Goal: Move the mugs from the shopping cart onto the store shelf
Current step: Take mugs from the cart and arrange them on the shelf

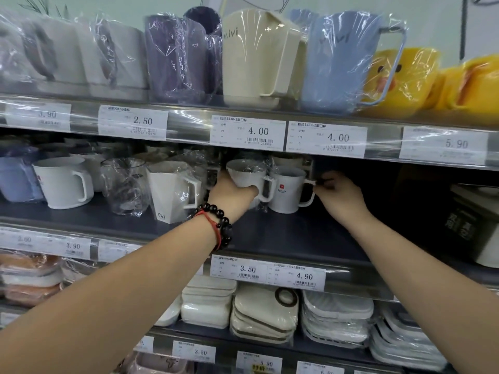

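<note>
Both my arms reach into the middle shelf (283, 233). My left hand (232, 191), with a bead bracelet on its wrist, grips a white mug wrapped in plastic (244, 172), tilted with its mouth toward me, a little above the shelf. Right beside it stands an upright white mug with a red logo (286, 190). My right hand (339, 193) pinches the top of that mug's handle with curled fingers. More wrapped white mugs (172, 190) stand to the left on the same shelf. The shopping cart is out of view.
The shelf above carries wrapped pitchers (259, 55) and yellow duck cups (399, 79); its price rail (247, 132) hangs just over my hands. A dark box (469, 222) sits at the right end of the middle shelf. Stacked dishes (264, 314) fill the shelf below.
</note>
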The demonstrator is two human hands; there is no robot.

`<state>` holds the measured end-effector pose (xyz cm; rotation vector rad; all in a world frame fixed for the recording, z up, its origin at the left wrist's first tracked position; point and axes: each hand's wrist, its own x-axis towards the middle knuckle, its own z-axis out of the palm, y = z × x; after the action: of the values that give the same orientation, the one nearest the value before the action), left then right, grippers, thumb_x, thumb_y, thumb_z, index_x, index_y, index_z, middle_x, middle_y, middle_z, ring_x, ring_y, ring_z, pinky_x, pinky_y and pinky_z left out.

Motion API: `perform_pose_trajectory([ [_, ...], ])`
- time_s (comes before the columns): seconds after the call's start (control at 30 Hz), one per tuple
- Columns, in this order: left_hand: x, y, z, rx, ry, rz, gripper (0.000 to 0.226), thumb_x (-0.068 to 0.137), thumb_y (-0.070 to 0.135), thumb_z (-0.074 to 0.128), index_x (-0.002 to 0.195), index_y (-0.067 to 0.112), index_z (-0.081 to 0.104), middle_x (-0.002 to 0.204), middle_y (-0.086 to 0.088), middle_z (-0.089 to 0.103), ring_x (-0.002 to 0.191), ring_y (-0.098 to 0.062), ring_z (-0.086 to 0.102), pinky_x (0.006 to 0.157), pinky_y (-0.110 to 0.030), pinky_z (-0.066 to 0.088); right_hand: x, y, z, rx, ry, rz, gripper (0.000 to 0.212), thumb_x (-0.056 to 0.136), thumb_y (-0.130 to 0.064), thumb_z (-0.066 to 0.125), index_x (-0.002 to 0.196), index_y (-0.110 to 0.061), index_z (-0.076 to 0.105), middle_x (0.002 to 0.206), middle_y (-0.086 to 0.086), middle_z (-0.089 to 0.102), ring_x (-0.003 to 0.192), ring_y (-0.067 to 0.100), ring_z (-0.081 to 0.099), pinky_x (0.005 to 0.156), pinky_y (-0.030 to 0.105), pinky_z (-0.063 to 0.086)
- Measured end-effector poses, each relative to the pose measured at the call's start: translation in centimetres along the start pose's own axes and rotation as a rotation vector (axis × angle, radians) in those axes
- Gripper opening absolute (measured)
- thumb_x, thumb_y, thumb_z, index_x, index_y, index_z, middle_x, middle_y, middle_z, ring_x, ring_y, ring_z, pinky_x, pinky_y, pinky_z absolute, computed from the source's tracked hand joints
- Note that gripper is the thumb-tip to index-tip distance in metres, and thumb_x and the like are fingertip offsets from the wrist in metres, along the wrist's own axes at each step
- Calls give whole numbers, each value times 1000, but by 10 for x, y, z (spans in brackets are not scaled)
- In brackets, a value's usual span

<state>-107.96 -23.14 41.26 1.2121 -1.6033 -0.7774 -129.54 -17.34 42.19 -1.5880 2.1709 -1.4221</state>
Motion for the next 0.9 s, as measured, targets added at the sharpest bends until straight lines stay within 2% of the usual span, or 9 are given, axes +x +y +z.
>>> perform_pose_trajectory([
  [0.07, -23, 9, -5, 36, -57, 15, 57, 69, 34, 64, 123, 18, 53, 112, 0, 63, 103, -19, 60, 83, -25, 47, -15, -3, -4, -10, 21, -71, 31, 85, -21, 62, 116, -15, 62, 109, 5, 67, 103, 24, 62, 86, 29, 47],
  [0.13, -49, 13, -13, 226, -98, 70, 63, 74, 37, 65, 133, 19, 50, 123, -1, 58, 105, -17, 57, 85, -21, 43, -34, -9, -6, -5, 0, -156, 24, 83, -18, 61, 106, -18, 66, 98, -1, 68, 95, 21, 64, 86, 31, 50],
  [0.2, -75, 12, -23, 433, -124, 200, 52, 83, 32, 62, 132, 19, 53, 128, -2, 54, 113, -18, 53, 89, -18, 38, -57, -17, -4, 19, -24, -248, 19, 83, -16, 61, 100, -21, 68, 93, -5, 68, 90, 16, 64, 83, 27, 49],
  [0.3, -108, 4, -40, 529, -127, 264, 43, 85, 29, 59, 126, 15, 57, 119, -3, 53, 110, -18, 53, 88, -20, 38, -91, -32, 6, 72, -92, -360, 18, 83, -16, 62, 99, -22, 69, 94, -7, 68, 88, 11, 62, 82, 28, 49],
  [0.47, -149, -16, -80, 683, -75, 200, 40, 86, 35, 55, 123, 21, 55, 114, 1, 55, 109, -18, 52, 93, -32, 44, -140, -58, 40, 159, -204, -472, 14, 84, -18, 63, 94, -26, 68, 87, -11, 66, 81, 8, 59, 77, 30, 50],
  [0.6, -179, -48, -129, 760, -67, 59, 41, 88, 37, 52, 126, 22, 53, 121, 1, 56, 113, -19, 53, 92, -32, 44, -179, -78, 89, 146, -346, -562, 12, 85, -22, 60, 93, -28, 66, 90, -13, 64, 84, 8, 59, 77, 35, 51],
  [0.7, -207, -84, -174, 820, -41, -22, 38, 89, 38, 51, 122, 20, 55, 122, 3, 54, 112, -19, 52, 87, -27, 43, -212, -96, 138, 43, -476, -593, 17, 86, -26, 57, 100, -27, 66, 98, -11, 66, 93, 12, 59, 81, 34, 49],
  [0.8, -239, -128, -229, 880, -34, -160, 37, 89, 43, 46, 120, 24, 53, 115, 3, 54, 105, -20, 54, 84, -35, 48, -254, -121, 194, -9, -631, -641, 22, 87, -31, 54, 104, -25, 66, 101, -6, 66, 96, 15, 59, 81, 35, 49],
  [0.9, -273, -164, -282, 902, -49, -272, 33, 89, 43, 43, 113, 21, 52, 108, 2, 53, 89, -19, 53, 77, -38, 50, -304, -153, 240, -14, -747, -652, 25, 87, -33, 51, 101, -20, 65, 97, -1, 65, 91, 20, 60, 75, 39, 52],
])
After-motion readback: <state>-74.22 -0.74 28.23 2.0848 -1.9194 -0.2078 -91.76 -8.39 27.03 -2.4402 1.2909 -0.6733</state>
